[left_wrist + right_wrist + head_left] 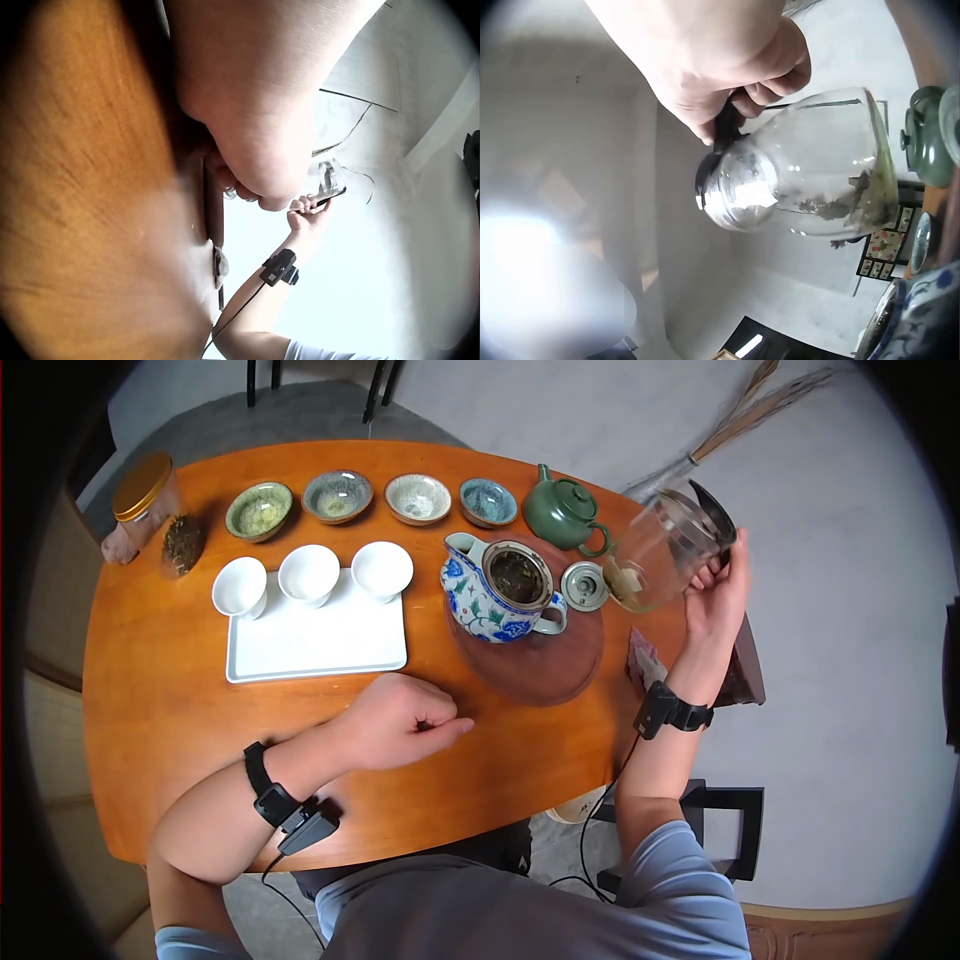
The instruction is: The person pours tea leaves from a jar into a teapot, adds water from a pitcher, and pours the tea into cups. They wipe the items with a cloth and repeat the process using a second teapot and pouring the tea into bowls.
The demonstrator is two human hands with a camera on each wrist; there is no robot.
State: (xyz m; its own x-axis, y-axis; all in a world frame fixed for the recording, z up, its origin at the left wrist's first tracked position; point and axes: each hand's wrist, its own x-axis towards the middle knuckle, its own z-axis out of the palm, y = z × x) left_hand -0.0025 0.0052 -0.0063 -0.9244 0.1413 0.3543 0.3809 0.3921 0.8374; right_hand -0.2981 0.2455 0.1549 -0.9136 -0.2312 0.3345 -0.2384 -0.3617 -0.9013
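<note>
My right hand [716,598] grips the black handle of a clear glass pitcher [821,176] near the table's right edge. Some liquid and dark leaf-like bits lie toward its bottom. The left hand [402,722] rests on the table's near side, fingers loosely curled and holding nothing. Beyond it, a blue-and-white floral teapot [487,598] stands uncovered on a round reddish-brown board [535,670], with dark leaves in its mouth. The teapot's lid [584,586] lies beside its handle, close to the pitcher. A green teapot [560,512] stands behind.
Three white cups [310,573] stand along the back of a white tray [315,650]. Several glazed bowls [338,497] line the far side. A gold-lidded jar [143,490] stands far left, with dark leaves [183,545] beside it. A crumpled packet [645,660] lies near the right edge.
</note>
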